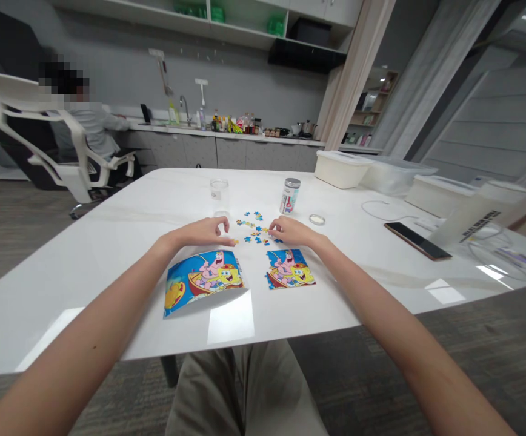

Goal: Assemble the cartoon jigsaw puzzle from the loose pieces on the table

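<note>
Loose jigsaw puzzle pieces (258, 229), blue and yellow, lie scattered on the white table between my hands. My left hand (205, 231) rests at their left, fingers apart, its thumb tip by a yellowish puzzle piece (236, 241). At the right edge of the pieces, my right hand (292, 231) has its fingers curled together on a puzzle piece, mostly hidden by the fingertips. Below my left hand lies a slightly curled picture sheet (206, 280) with cartoon figures in a boat. A partly assembled puzzle (291, 269) with the same picture sits below my right hand.
Beyond the pieces stand a clear jar (219, 195) and a printed canister (289, 197), with a round lid (317, 220) nearby. A phone (417, 240), cables and storage boxes (342, 169) occupy the right side. A person sits in a white chair (69, 157) at the back left.
</note>
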A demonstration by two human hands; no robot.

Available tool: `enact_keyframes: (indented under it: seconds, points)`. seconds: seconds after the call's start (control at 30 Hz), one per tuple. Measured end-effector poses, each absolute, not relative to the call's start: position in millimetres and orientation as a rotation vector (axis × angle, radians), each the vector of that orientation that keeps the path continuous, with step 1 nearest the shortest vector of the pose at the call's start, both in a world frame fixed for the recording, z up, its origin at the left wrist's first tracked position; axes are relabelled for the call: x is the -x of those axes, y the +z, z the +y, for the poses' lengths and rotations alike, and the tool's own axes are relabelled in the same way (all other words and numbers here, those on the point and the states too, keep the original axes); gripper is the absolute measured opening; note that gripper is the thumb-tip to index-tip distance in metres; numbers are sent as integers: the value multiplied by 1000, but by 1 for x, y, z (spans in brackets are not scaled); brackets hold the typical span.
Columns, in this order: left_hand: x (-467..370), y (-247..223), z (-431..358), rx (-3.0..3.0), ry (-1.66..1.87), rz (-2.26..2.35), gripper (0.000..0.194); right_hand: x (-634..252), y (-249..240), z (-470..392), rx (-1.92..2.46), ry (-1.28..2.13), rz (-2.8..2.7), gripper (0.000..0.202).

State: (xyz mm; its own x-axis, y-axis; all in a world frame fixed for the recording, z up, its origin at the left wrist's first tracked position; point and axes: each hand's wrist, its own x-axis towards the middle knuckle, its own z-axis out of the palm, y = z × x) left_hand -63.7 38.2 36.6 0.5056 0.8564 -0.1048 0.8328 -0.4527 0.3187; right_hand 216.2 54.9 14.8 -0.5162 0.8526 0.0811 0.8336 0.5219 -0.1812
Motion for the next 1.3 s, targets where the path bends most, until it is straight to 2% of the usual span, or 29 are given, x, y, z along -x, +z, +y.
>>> enact_keyframes:
  seconds: [0.1, 0.3, 0.5, 0.63, 0.83, 0.97, 1.1, 1.3]
  points:
    - [73, 40, 39, -2415, 31, 1359, 45, -214, 14, 54, 1351, 218, -2610, 30]
    - [71, 35, 42, -2405, -32, 1361, 44, -210, 12, 52, 1297, 273, -2625, 35]
    - [69, 35, 44, -2357, -48, 1409, 66, -208, 16, 47, 1349, 344, -2610, 54]
    - [68, 37, 41, -2355, -28, 1347, 63, -204, 18, 45, 1337, 384, -2626, 47]
    - [68, 36, 44, -2358, -51, 1290, 61, -205, 13, 48, 1296, 270, -2642, 37]
    - [70, 35, 46, -2360, -38, 1259, 64, -216, 13, 53, 1475, 95, -2601, 28]
    - [70, 36, 45, -2356, -52, 1262, 69, -230, 20, 60, 1587, 77, -2589, 23]
    - [67, 39, 39, -2329, -24, 1302, 82, -244, 25, 65, 1502, 332, -2693, 34]
